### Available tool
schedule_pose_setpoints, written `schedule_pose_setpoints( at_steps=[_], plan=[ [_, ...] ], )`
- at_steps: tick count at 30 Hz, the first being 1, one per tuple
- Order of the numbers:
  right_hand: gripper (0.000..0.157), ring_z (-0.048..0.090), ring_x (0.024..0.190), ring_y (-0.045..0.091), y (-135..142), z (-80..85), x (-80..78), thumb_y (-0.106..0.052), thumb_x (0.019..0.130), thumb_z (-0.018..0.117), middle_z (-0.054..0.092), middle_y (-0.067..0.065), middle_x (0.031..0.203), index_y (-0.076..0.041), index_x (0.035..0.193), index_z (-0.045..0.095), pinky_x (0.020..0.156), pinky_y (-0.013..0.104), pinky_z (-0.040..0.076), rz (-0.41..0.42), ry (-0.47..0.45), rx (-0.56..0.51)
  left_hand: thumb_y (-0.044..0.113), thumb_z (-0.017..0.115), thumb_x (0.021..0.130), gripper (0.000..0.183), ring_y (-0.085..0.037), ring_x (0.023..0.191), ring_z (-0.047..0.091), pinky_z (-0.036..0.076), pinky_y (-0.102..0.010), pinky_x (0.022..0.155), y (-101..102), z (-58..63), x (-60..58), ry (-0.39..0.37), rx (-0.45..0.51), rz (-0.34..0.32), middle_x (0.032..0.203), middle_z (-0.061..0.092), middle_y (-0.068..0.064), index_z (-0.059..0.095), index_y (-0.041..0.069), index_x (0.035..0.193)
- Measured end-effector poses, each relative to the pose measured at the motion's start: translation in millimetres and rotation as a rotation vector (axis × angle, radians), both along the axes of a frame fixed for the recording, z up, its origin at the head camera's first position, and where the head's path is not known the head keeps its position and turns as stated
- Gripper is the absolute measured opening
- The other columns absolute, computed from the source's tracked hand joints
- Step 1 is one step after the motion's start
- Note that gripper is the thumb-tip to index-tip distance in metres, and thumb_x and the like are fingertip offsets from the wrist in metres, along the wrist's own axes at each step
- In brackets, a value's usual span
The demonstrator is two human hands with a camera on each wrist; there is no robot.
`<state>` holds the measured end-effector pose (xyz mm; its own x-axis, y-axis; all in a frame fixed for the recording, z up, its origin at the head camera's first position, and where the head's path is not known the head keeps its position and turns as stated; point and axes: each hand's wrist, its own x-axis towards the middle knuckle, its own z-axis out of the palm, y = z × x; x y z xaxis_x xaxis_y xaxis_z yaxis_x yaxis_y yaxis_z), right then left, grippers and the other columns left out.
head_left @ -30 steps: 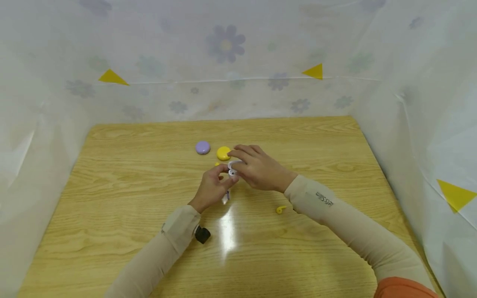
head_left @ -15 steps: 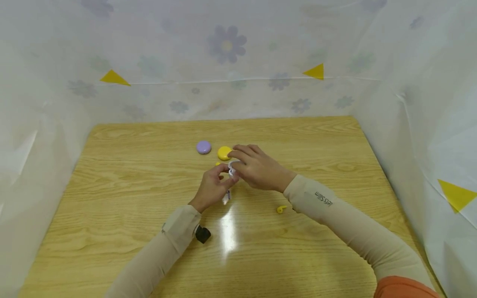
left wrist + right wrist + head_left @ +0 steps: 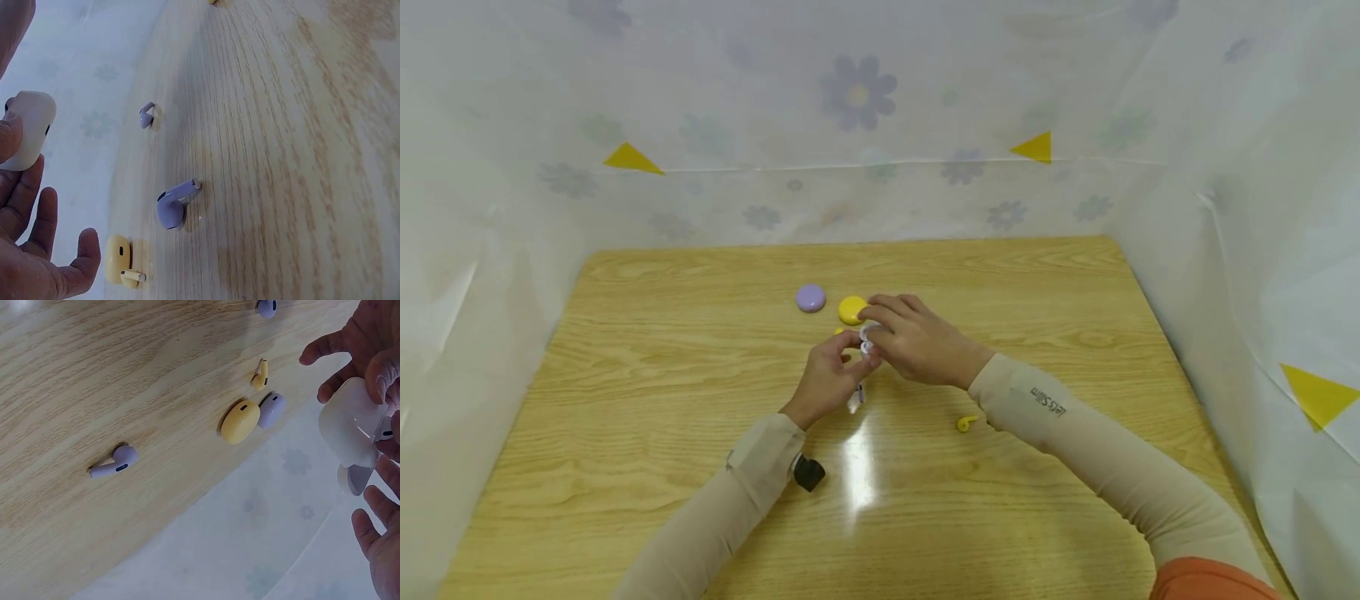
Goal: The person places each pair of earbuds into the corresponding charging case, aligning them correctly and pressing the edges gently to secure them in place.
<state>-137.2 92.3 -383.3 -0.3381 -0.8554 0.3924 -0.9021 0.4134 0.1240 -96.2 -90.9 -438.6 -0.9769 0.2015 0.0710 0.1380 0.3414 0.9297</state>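
Note:
My left hand (image 3: 827,379) grips a white earbud case (image 3: 868,348), its thumb on the case wall. The lid stands raised. My right hand (image 3: 928,346) bends over the case, and its fingertips pinch a pale earbud (image 3: 386,433) at the opening, mostly hidden by fingers. The other right fingers spread loosely in the right wrist view. Below the hands lies a purple earbud (image 3: 172,209); a second purple earbud (image 3: 115,462) is apart from it. One yellow earbud (image 3: 260,378) lies near the cases, another yellow earbud (image 3: 964,423) by the right forearm.
Beyond my hands sit a purple case (image 3: 810,298) and a yellow case (image 3: 852,310), side by side on the wooden table (image 3: 662,358). White flowered sheeting (image 3: 737,108) encloses the table on the back and both sides.
Both hands stay almost in place. The right fingertips have pressed slightly closer over the case opening, and the dark spot seen there earlier is now covered.

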Motion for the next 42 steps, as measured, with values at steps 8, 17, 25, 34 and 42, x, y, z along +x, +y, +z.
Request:
schedule_pose_setpoints(
  at_steps=[8, 17, 25, 34, 42],
  plan=[
    [0.014, 0.055, 0.122, 0.029, -1.4, 0.0, -0.1, -0.019, 0.088, 0.068, 0.061, 0.007, 0.123, -0.011, 0.099, 0.066, 0.095, 0.043, 0.047, -0.003, -0.024, 0.017, 0.018, 0.07, 0.087, 0.019, -0.027, 0.108, 0.06, 0.048, -0.053, 0.094, -1.5, -1.0, 0.2, -0.009, -0.002, -0.005, 0.109, 0.067, -0.011, 0.065, 0.007, 0.102],
    [0.011, 0.055, 0.121, 0.03, -2.7, 4.3, 0.7, -0.016, 0.089, 0.066, 0.061, 0.009, 0.122, -0.01, 0.098, 0.065, 0.095, 0.043, 0.048, 0.004, -0.056, 0.001, 0.02, 0.069, 0.088, 0.021, -0.027, 0.11, 0.06, 0.049, -0.053, 0.094, -2.3, 1.5, -0.4, -0.014, 0.003, -0.015, 0.111, 0.066, -0.011, 0.065, 0.007, 0.105],
    [0.009, 0.055, 0.122, 0.03, -2.9, 5.2, 2.5, -0.015, 0.09, 0.065, 0.061, 0.009, 0.123, -0.011, 0.098, 0.064, 0.094, 0.044, 0.048, 0.002, -0.053, -0.004, 0.021, 0.068, 0.089, 0.024, -0.027, 0.112, 0.059, 0.048, -0.054, 0.095, -3.4, 1.5, -1.0, -0.025, 0.008, -0.019, 0.114, 0.066, -0.011, 0.064, 0.007, 0.109],
    [0.011, 0.056, 0.12, 0.034, -2.2, 0.8, -0.9, -0.015, 0.088, 0.068, 0.062, 0.012, 0.12, -0.008, 0.096, 0.07, 0.097, 0.047, 0.048, 0.011, -0.134, -0.081, 0.017, 0.069, 0.088, 0.024, -0.027, 0.112, 0.059, 0.048, -0.053, 0.096, -1.2, 1.7, 0.7, -0.016, 0.024, -0.023, 0.114, 0.066, -0.012, 0.065, 0.006, 0.109],
    [0.014, 0.056, 0.12, 0.033, -0.7, -2.5, -2.1, -0.017, 0.088, 0.069, 0.062, 0.011, 0.122, -0.009, 0.099, 0.071, 0.097, 0.049, 0.048, -0.002, -0.157, -0.074, 0.018, 0.07, 0.087, 0.021, -0.026, 0.11, 0.06, 0.048, -0.054, 0.095, -0.9, 1.6, 0.6, -0.008, 0.02, -0.017, 0.111, 0.067, -0.011, 0.066, 0.008, 0.105]
  ],
)
